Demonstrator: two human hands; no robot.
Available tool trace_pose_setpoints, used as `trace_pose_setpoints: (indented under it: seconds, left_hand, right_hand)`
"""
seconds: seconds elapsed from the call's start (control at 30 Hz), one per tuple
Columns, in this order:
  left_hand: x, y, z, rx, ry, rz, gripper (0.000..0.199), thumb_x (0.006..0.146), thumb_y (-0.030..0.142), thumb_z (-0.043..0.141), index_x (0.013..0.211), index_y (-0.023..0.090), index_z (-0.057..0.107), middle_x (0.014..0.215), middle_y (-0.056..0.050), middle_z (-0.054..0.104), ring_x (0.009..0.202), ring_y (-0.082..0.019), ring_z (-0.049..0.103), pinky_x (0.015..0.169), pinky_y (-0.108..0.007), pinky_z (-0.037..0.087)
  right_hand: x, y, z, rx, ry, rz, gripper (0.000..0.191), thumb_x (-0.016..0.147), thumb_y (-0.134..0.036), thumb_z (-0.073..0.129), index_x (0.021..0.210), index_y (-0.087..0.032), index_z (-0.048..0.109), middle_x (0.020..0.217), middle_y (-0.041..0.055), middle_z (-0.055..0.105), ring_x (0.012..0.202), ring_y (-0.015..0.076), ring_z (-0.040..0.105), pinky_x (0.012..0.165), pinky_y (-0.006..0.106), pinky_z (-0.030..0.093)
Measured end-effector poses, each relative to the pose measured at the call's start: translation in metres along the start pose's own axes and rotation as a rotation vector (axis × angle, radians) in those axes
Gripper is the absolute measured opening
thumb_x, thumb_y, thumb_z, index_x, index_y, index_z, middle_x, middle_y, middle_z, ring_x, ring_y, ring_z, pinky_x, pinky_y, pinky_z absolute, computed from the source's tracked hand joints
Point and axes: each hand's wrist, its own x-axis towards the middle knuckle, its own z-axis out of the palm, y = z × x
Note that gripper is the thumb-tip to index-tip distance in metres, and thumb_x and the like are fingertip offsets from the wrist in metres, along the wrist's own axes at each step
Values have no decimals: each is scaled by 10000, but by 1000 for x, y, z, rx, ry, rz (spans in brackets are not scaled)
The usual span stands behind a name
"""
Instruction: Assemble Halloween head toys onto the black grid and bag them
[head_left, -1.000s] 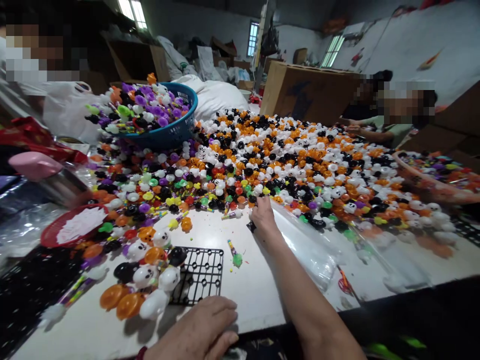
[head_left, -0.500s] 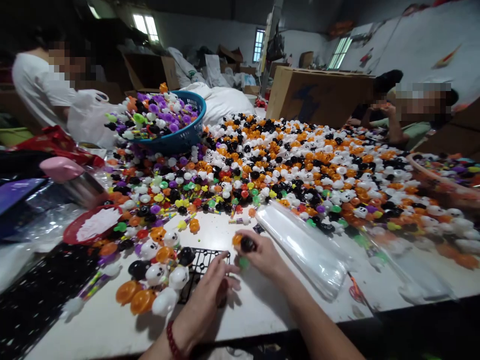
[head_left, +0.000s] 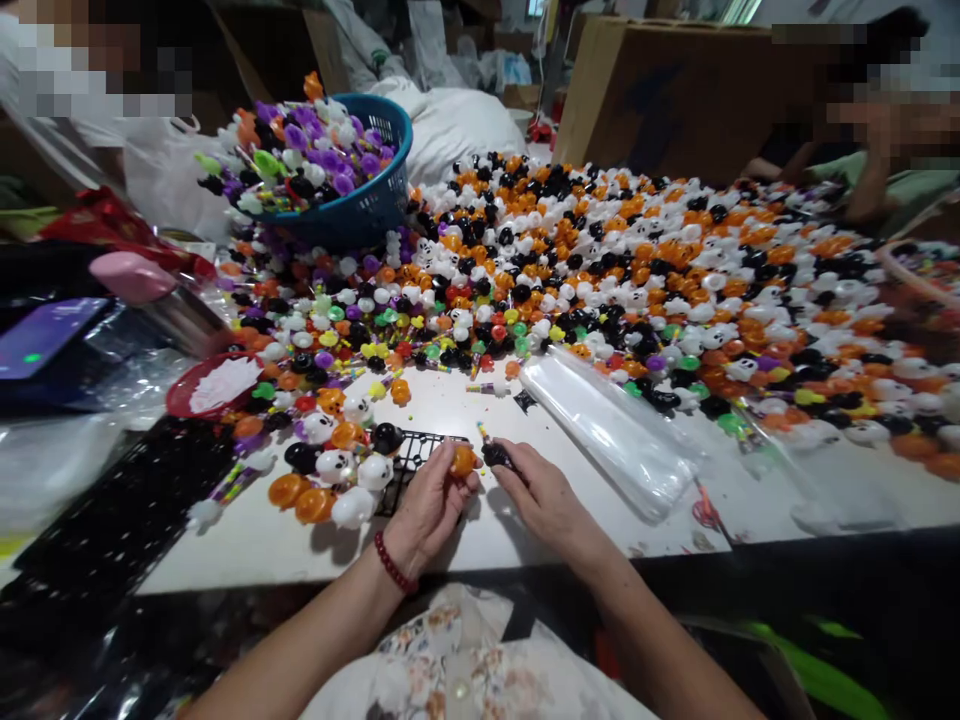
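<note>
My left hand (head_left: 431,505), with a dark red bead bracelet at the wrist, has its fingers closed around an orange pumpkin topper (head_left: 463,461). Just to the right, my right hand (head_left: 536,490) grips a black-topped candy tube (head_left: 495,455), its colourful end pointing up and away. The two held pieces are close together but apart. Beside my left hand is a black grid rack (head_left: 416,452), partly hidden by the hand. Orange, white ghost and black toppers (head_left: 335,465) stand grouped at its left side.
A big heap of toppers (head_left: 600,260) covers the table's far side, with a blue basket (head_left: 382,190) behind it. Clear plastic bags (head_left: 607,430) lie at right near scissors (head_left: 705,508). A red dish (head_left: 180,392) holds white slips. Co-workers sit at both sides.
The orange pumpkin topper, earlier at my right hand, is now in my left hand, whose fingers have closed. My right hand keeps the black-topped piece. The view has tilted downward.
</note>
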Motion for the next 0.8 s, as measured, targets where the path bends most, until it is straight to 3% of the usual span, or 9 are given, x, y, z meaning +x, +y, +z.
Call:
trace_pose_setpoints:
  seconds: [0.17,0.43,0.63,0.8]
  left_hand:
    - [-7,0,5,116,-10,22,489,736,582,736,915,141,623,763,10,577,562,-50,508,504,-160,417]
    - [-13,-6,3,458,5,128,421,831,587,621,860,168,589,665,26,516,537,-82,437,499,-207,339]
    - [-13,-6,-7,863,61,256,463,899,626,472,762,191,552,665,21,500,595,-112,439,572,-241,355]
    - [-19,-6,-2,944,122,204,481,909,624,423,720,195,528,698,0,540,683,-155,475,661,-276,396]
  right_hand:
    - [-9,0,0,-107,-43,-55,323,980,-282,499,1274,-197,604,1014,98,661,951,226,629,874,361,522]
    - [-14,-5,-6,-355,-146,-79,350,981,-257,493,1317,-221,583,945,89,627,870,222,608,800,351,527]
    - [-12,-13,-8,-228,-219,-86,224,993,-259,498,1139,-203,658,859,54,620,790,187,601,728,289,487]
    - [-17,-15,1,-141,-218,-93,201,1000,-250,484,969,-179,670,782,31,591,712,157,562,673,262,437]
